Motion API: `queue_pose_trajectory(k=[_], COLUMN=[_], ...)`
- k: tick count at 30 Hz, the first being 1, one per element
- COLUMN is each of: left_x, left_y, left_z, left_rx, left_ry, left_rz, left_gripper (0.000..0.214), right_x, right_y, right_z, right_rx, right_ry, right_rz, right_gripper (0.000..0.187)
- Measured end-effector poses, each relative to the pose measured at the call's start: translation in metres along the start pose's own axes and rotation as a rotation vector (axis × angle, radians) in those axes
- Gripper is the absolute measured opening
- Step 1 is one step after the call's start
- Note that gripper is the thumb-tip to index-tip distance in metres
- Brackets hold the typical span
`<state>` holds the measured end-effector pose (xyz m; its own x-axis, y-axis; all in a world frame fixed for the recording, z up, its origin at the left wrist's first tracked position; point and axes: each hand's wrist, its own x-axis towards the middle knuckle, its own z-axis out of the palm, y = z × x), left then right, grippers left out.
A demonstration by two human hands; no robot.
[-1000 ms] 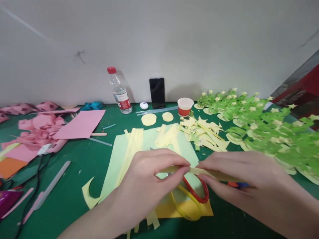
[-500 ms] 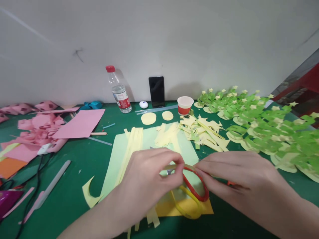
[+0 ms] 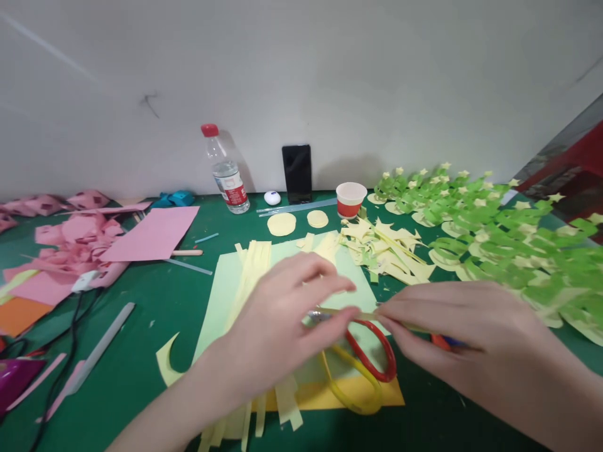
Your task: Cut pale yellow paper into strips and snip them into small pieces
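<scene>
My right hand [image 3: 461, 326] pinches a thin yellowish paper strip [image 3: 370, 316] between thumb and fingers. The strip reaches left, edge-on, towards my left hand [image 3: 282, 314], whose thumb and fingers are spread apart around its free end. Below my hands lie scissors with a red handle loop [image 3: 390, 364] and a yellow one; their blades are mostly hidden by my left hand. Under them is a light green sheet [image 3: 221, 282] over an orange-yellow sheet [image 3: 339, 395]. Pale yellow strips [image 3: 257, 257] lie along the green sheet's left side.
Yellow scraps [image 3: 391, 251] and rows of green paper spirals topped with stars [image 3: 499, 232] are on the right. Along the wall stand a bottle [image 3: 229, 182], a phone [image 3: 298, 172] and a paper cup [image 3: 351, 204]. Pink paper pieces [image 3: 151, 235] and a cable [image 3: 70, 342] lie left.
My left thumb and fingers have parted from their pinch on the strip. My right hand keeps hold of it, nearly in the same place.
</scene>
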<state>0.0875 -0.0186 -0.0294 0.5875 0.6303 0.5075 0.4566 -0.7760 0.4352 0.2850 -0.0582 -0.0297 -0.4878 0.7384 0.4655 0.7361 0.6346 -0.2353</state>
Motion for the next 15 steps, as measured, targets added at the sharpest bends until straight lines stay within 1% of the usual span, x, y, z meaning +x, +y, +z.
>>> queue_pose_trajectory(k=[2, 4, 8, 12, 15], left_x=[-0.0015, -0.0032, -0.0054, -0.0056, -0.0051], left_y=[0.0055, 0.0079, 0.007, 0.007, 0.0081], left_z=[0.0058, 0.0094, 0.0107, 0.0093, 0.0087], left_rx=[-0.01, -0.026, -0.068, -0.015, -0.037], left_ry=[-0.091, -0.124, -0.093, -0.106, -0.119], left_rz=[0.064, 0.062, 0.039, 0.076, 0.1], left_gripper=[0.01, 0.015, 0.014, 0.017, 0.017], right_x=[-0.0002, -0.0002, -0.0004, 0.0002, 0.0003], right_y=[-0.0025, -0.0041, -0.0055, -0.007, -0.0074], right_z=[0.0036, 0.0051, 0.0062, 0.009, 0.0096], right_rx=[0.063, 0.089, 0.074, 0.084, 0.097], right_ry=[-0.063, -0.088, -0.08, -0.082, -0.088], right_rz=[-0.018, -0.015, -0.027, -0.04, -0.026], right_gripper=[0.035, 0.036, 0.037, 0.037, 0.035])
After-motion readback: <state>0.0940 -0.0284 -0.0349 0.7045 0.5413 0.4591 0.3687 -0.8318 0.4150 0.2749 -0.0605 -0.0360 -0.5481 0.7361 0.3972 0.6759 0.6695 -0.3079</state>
